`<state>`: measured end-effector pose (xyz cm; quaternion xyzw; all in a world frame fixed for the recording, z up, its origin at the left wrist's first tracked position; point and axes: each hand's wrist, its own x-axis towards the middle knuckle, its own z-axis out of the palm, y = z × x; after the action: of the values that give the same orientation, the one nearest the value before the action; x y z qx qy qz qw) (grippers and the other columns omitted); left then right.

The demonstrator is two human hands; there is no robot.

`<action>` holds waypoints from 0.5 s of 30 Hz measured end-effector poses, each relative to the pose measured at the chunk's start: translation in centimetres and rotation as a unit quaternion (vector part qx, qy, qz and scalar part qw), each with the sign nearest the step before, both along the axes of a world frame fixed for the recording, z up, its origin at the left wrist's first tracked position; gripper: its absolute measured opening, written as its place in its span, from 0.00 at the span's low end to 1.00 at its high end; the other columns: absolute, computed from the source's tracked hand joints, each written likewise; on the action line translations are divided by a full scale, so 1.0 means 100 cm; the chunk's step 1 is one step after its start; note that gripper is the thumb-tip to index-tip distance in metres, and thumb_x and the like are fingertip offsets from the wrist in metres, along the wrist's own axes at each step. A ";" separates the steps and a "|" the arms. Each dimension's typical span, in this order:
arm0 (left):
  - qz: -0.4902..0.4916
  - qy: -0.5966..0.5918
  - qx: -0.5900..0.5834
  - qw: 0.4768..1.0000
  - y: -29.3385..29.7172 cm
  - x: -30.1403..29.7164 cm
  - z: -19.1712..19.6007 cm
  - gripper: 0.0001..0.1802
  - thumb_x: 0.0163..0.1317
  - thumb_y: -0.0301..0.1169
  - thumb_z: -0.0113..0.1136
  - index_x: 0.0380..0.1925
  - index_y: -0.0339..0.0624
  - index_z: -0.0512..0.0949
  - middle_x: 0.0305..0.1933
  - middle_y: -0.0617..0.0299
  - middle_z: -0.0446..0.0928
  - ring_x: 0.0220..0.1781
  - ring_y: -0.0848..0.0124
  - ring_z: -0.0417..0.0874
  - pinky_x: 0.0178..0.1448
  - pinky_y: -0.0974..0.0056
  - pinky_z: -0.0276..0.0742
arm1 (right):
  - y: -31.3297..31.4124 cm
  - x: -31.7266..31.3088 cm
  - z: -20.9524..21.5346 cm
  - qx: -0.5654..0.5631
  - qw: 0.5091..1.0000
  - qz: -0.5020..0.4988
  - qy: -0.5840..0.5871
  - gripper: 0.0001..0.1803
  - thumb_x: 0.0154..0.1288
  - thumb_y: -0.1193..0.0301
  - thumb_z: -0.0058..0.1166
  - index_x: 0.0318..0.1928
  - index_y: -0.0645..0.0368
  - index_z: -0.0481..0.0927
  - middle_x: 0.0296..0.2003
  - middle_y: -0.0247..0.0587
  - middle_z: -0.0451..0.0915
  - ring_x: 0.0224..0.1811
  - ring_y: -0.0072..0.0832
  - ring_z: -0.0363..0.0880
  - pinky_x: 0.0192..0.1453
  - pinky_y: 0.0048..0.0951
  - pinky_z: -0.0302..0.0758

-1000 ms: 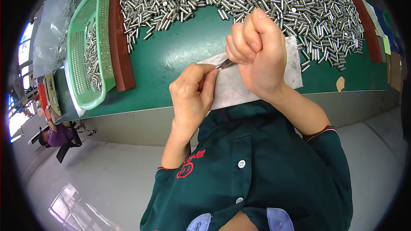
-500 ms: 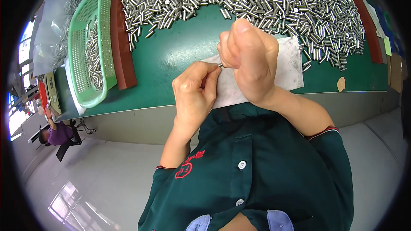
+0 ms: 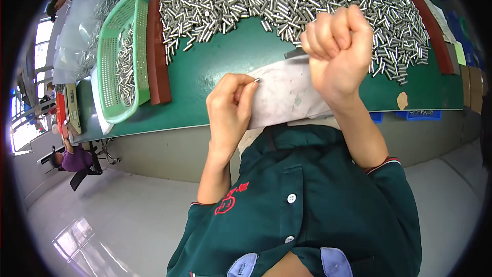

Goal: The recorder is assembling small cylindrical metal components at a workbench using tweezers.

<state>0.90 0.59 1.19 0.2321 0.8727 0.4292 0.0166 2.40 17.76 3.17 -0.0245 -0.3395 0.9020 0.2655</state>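
Far left of the left hand: green mesh basket [image 3: 115,61] with some metal pins, butted against a red-brown rail [image 3: 156,46]. Left hand [image 3: 229,110] pinching one small metal pin [image 3: 257,79] at its fingertips, tip over the white sheet [image 3: 289,95] on the green desk [image 3: 215,72]. Right hand [image 3: 338,46] clenched in a fist, raised above the sheet, gripping a dark flat tool [image 3: 294,53] that pokes out on its left. Pin heap [image 3: 287,0] beyond both hands.
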 end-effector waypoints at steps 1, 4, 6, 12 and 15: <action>0.001 -0.014 0.032 0.999 -0.003 -0.003 -0.001 0.04 0.47 0.20 0.58 0.22 0.34 0.73 0.22 0.62 0.70 0.18 0.77 0.63 0.22 0.73 0.60 | 0.004 0.000 0.001 -0.002 1.000 -0.008 0.003 0.21 0.66 0.63 0.27 0.13 0.51 0.52 0.08 0.26 0.50 0.11 0.17 0.41 0.16 0.22 0.44; -0.013 -0.317 0.329 0.890 -0.011 -0.012 0.012 0.03 0.55 0.25 0.54 0.28 0.37 0.71 0.29 0.64 0.69 0.20 0.84 0.59 0.22 0.79 0.54 | 0.011 0.000 -0.004 -0.049 0.998 -0.009 0.044 0.21 0.65 0.64 0.28 0.14 0.53 0.53 0.08 0.28 0.51 0.09 0.17 0.42 0.14 0.21 0.44; -0.055 -0.422 0.433 0.795 -0.017 -0.023 0.008 0.05 0.59 0.27 0.51 0.33 0.38 0.70 0.30 0.60 0.70 0.15 0.86 0.53 0.20 0.79 0.50 | 0.009 0.003 -0.005 -0.062 0.998 0.000 0.030 0.21 0.66 0.63 0.27 0.14 0.52 0.53 0.08 0.27 0.51 0.09 0.16 0.42 0.14 0.21 0.44; -0.045 -0.472 0.464 0.748 -0.016 -0.038 -0.003 0.11 0.62 0.27 0.45 0.41 0.33 0.71 0.30 0.58 0.72 0.13 0.86 0.51 0.19 0.79 0.50 | 0.007 0.005 -0.004 -0.072 0.997 -0.002 -0.019 0.21 0.66 0.63 0.28 0.13 0.50 0.52 0.08 0.26 0.50 0.10 0.16 0.41 0.16 0.21 0.44; -0.037 -0.479 0.451 0.752 -0.014 -0.039 -0.004 0.10 0.62 0.29 0.45 0.40 0.34 0.70 0.29 0.60 0.70 0.13 0.86 0.50 0.19 0.79 0.49 | 0.007 0.005 -0.005 -0.071 0.997 0.005 -0.022 0.21 0.66 0.63 0.28 0.13 0.50 0.52 0.08 0.26 0.50 0.10 0.16 0.41 0.16 0.21 0.44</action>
<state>-2.98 -0.79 0.83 0.0083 0.4459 0.8273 0.3416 2.85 18.48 2.68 -0.0617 -0.2805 0.9245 0.2505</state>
